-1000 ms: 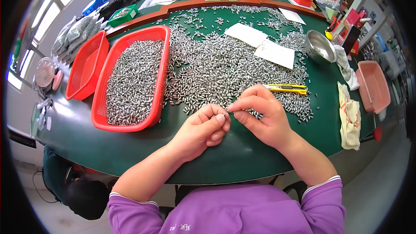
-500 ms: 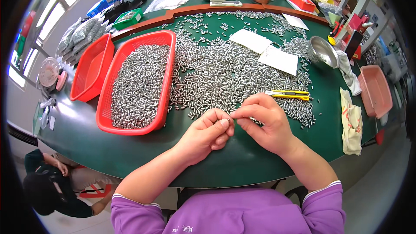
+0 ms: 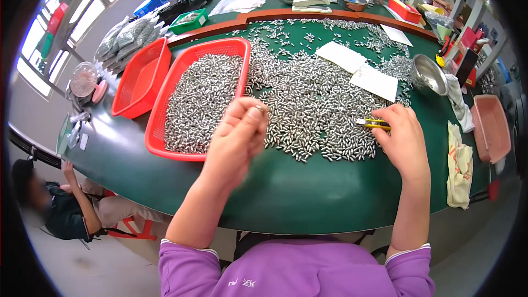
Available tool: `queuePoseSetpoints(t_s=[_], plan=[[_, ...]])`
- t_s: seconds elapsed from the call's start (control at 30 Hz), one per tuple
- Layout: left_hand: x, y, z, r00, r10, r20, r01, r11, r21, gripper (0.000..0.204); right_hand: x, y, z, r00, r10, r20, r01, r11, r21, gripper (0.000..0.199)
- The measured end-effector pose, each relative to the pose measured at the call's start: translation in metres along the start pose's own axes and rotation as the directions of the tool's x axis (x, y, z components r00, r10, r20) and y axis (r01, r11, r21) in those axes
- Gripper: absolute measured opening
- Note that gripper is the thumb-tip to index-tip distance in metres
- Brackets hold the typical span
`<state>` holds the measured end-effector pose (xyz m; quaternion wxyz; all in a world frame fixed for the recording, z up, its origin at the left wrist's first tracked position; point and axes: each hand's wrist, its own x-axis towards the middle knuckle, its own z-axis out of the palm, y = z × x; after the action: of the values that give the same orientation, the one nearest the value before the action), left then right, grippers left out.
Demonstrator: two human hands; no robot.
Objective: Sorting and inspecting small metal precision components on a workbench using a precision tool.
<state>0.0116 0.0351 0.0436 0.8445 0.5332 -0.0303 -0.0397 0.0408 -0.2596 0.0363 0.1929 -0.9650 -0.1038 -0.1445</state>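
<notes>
My left hand [image 3: 234, 137] is raised beside the near right corner of the red perforated basket [image 3: 247, 71], closed. Between its thumb and forefinger sits a small metal piece [image 3: 259, 109], mostly hidden. My right hand [image 3: 406, 137] curls over a yellow utility knife [image 3: 377, 125] at the right of the pile, fingers and thumb on either side of its handle. The knife's tip points left and the handle's rear is hidden under my palm. Small silver bullet-shaped metal pieces [image 3: 308, 99] cover the green table [image 3: 297, 198] between my hands, and more fill the basket.
White paper sheets [image 3: 374, 81] rest on the pile. To the right are a metal bowl [image 3: 429, 75], a cream cloth [image 3: 459, 165] and a pink bin [image 3: 490, 132]. Another red basket [image 3: 142, 80] stands left. A person [image 3: 71, 209] sits at the lower left.
My hands have parted: the left moved up and left toward the basket, the right moved right onto the knife. My view has shifted, and the person at left has changed posture.
</notes>
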Motion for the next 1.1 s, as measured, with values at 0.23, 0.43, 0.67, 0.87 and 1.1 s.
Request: queuePoseSetpoints(t_s=[0.23,0.43,0.67,0.87,1.1], plan=[[0.016,0.030,-0.077,0.882,0.443,-0.161,-0.206,0.669,0.714,0.007,0.001,0.016,0.013,0.994,-0.103,-0.026,0.102,0.993,-0.060,0.014],[0.010,0.039,-0.097,0.835,0.550,0.012,-0.048,0.051,0.998,0.010,0.008,0.012,0.015,0.968,-0.158,-0.196,0.148,0.987,-0.069,0.019],[-0.013,0.057,-0.070,0.650,0.751,0.117,-0.315,0.126,0.941,0.004,0.012,-0.005,0.020,0.904,0.014,-0.427,0.207,0.860,0.466,0.018],[-0.079,0.039,-0.056,0.799,0.551,0.241,-0.378,0.147,0.914,0.006,-0.012,-0.049,0.012,0.965,-0.225,-0.131,0.256,0.725,0.639,0.012],[-0.044,0.009,-0.114,0.584,0.766,0.269,-0.413,-0.004,0.910,0.011,-0.033,-0.123,0.055,0.671,-0.684,0.286,0.587,0.726,0.359,0.045]])
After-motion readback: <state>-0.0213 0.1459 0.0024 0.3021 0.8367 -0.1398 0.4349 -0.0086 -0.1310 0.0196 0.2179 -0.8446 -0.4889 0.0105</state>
